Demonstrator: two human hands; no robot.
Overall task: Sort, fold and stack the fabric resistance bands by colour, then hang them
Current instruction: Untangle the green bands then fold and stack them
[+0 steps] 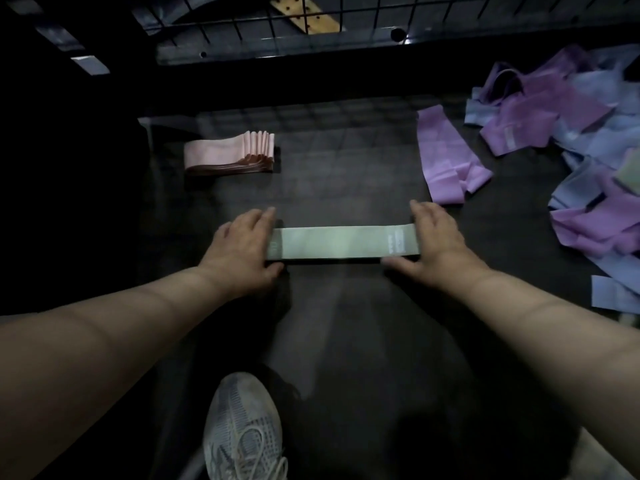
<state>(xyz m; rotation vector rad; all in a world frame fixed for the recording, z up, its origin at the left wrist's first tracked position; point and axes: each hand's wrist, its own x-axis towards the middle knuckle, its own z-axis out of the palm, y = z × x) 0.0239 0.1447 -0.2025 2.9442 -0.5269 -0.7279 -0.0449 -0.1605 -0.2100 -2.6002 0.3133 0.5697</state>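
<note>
A pale green band [341,242] lies flat and stretched out across the dark mat [346,161]. My left hand [242,245] presses its left end with straight fingers. At the band's right end, my right hand [434,240] rests the same way, thumb along the near edge. A neat stack of folded pink bands [228,154] sits at the far left of the mat. One purple band [446,157] lies loose at the mat's right edge. A jumbled pile of purple and blue bands [571,161] spreads over the floor at the right.
A black wire grid rack [277,26] stands behind the mat, with a wooden piece [304,15] showing through it. A grey sneaker [242,431] is planted at the mat's near edge. A blue band [613,294] lies near my right forearm.
</note>
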